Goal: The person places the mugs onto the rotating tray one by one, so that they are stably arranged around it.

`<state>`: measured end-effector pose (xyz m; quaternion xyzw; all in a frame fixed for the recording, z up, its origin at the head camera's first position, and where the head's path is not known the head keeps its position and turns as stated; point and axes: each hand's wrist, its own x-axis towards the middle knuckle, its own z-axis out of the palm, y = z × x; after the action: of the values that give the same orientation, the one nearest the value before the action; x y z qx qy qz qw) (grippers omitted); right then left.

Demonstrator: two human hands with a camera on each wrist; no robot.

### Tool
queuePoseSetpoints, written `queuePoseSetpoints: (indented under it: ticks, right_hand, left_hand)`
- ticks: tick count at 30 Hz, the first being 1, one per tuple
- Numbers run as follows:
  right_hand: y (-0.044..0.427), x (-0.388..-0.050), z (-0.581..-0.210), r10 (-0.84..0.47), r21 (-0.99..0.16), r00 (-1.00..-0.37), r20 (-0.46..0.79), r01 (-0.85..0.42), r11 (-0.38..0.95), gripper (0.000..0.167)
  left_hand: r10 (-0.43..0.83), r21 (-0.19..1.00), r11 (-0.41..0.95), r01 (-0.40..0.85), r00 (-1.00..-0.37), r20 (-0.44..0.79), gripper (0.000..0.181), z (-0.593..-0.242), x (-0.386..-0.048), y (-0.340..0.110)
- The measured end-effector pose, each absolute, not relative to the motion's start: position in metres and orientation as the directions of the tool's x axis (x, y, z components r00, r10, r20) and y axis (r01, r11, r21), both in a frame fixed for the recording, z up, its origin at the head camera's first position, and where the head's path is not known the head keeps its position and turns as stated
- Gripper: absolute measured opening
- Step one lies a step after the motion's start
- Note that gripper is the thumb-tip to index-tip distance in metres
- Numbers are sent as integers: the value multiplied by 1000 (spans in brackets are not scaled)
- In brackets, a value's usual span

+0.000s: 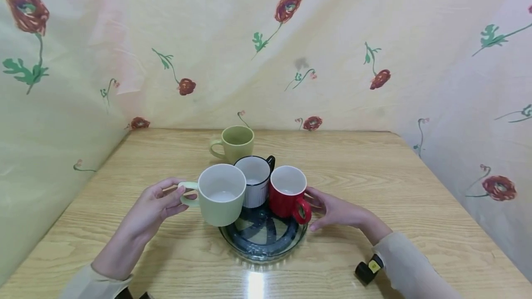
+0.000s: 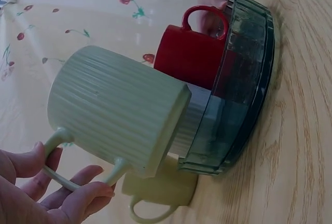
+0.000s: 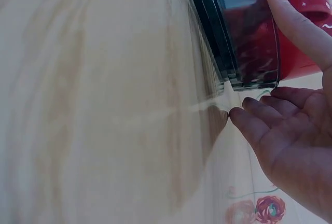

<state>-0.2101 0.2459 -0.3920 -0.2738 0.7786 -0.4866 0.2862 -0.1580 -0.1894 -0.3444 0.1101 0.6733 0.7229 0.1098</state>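
Note:
My left hand [image 1: 160,202] grips the handle of a ribbed pale green mug [image 1: 222,211], raised at the left edge of a round dark glass dish [image 1: 257,248]. Inside the dish stand a red mug [image 1: 282,202] at the right and a white mug with a black rim [image 1: 256,193] behind. At the dish's right side is my right hand [image 1: 338,209], its fingers loosely spread. In the right wrist view, the thumb [image 3: 298,27] lies against the dish's rim beside the red mug, while the other fingers [image 3: 262,115] hold nothing.
An olive-green mug [image 1: 238,149] stands on the wooden table [image 1: 353,165] behind the dish, its handle pointing left. A flower-printed cloth [image 1: 224,36] hangs along the back and sides of the table.

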Motion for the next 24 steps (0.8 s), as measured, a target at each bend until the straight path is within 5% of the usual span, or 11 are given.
queuePoseSetpoints:
  ticks: [24]
  right_hand:
    - [245, -213, -396, -720, -926, -679, -146, -162, 340, 101]
  left_hand:
    - [162, 1000, 17, -23, -986, -25, 12, -344, -168, -179]
